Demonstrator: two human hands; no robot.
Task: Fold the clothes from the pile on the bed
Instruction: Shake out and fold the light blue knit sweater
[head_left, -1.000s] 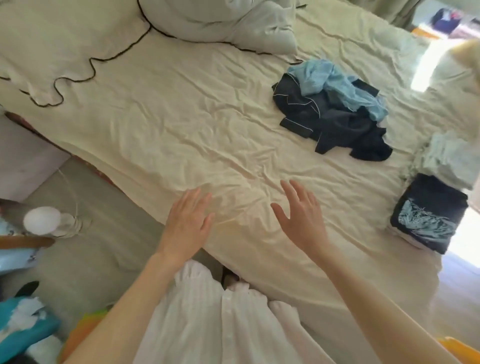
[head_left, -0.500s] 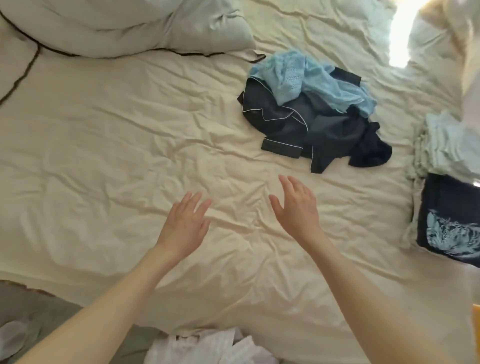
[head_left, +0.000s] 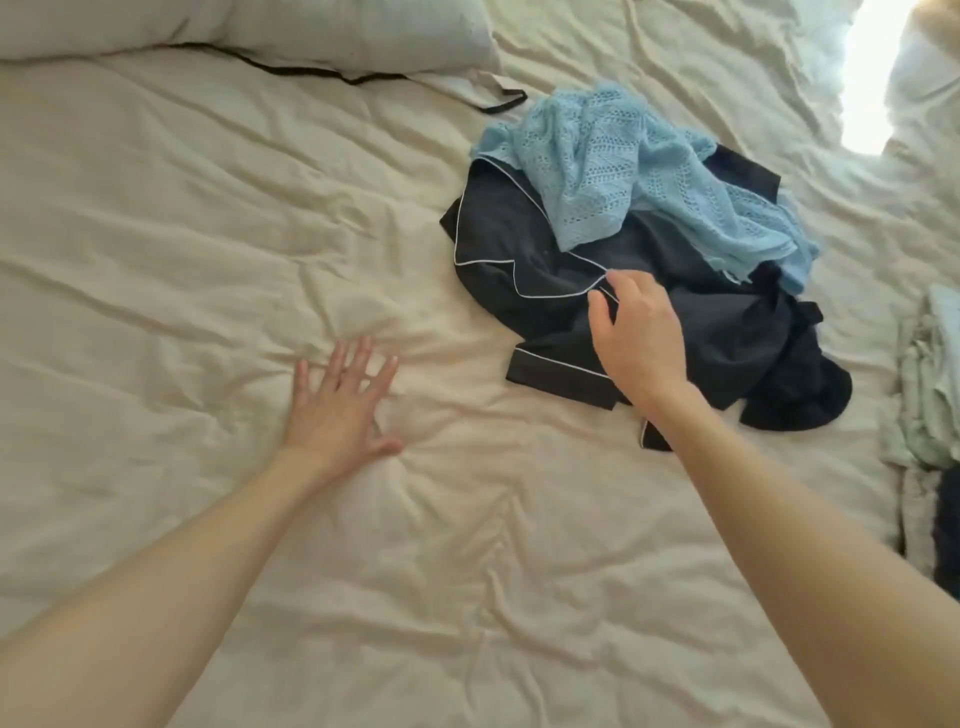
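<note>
Lying at the head of the sheet: 1 pillow (head_left: 270, 31)
Trailing black piping (head_left: 322, 73) along its lower edge.

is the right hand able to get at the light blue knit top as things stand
Probably yes. The right hand is already on the dark piped garment, and the light blue knit top lies on top of the pile just beyond its fingers, with nothing covering it.

A crumpled dark pyjama shirt (head_left: 519, 254) with white piping lies on the bed (head_left: 208, 234), a light-blue knit (head_left: 623, 166) heaped on it.
</note>
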